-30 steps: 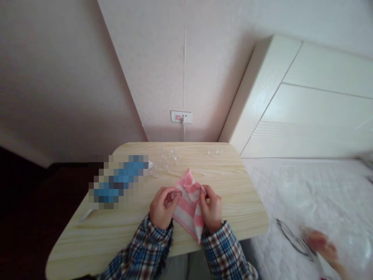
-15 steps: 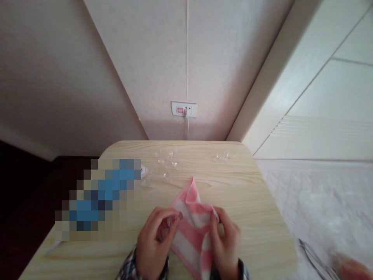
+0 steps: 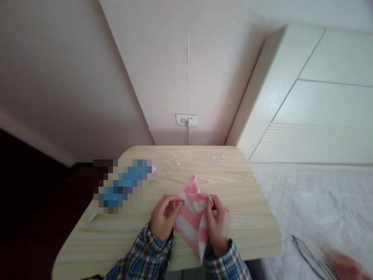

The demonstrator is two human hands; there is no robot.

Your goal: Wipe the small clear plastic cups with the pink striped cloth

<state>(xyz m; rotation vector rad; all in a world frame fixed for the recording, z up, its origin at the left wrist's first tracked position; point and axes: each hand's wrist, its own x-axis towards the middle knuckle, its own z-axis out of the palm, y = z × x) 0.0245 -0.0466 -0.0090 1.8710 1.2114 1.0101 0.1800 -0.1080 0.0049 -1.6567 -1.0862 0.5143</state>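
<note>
My left hand (image 3: 161, 217) is closed around a small see-through object (image 3: 171, 209), whose exact kind I cannot make out. A pink-and-white striped cloth (image 3: 189, 217) hangs between my hands, one corner pointing toward the wall. My right hand (image 3: 219, 221) pinches the cloth's right edge between thumb and fingers. The left fingertips are beside the cloth's left edge; whether they also grip it, I cannot tell. Several small clear pieces (image 3: 175, 160) lie at the back of the wooden table (image 3: 244, 210), beyond the cloth.
More clear pieces (image 3: 218, 158) are at the back right of the table. A pixelated blue item (image 3: 128, 182) lies on the left. Behind the table is a wall socket (image 3: 186, 119) with a plug. A bed (image 3: 305, 194) with a dark cord-like thing adjoins the right side.
The camera view has shifted, bringing more of the table's near edge and my sleeves into sight. Both hands keep their holds, with the cloth in nearly the same pose.
</note>
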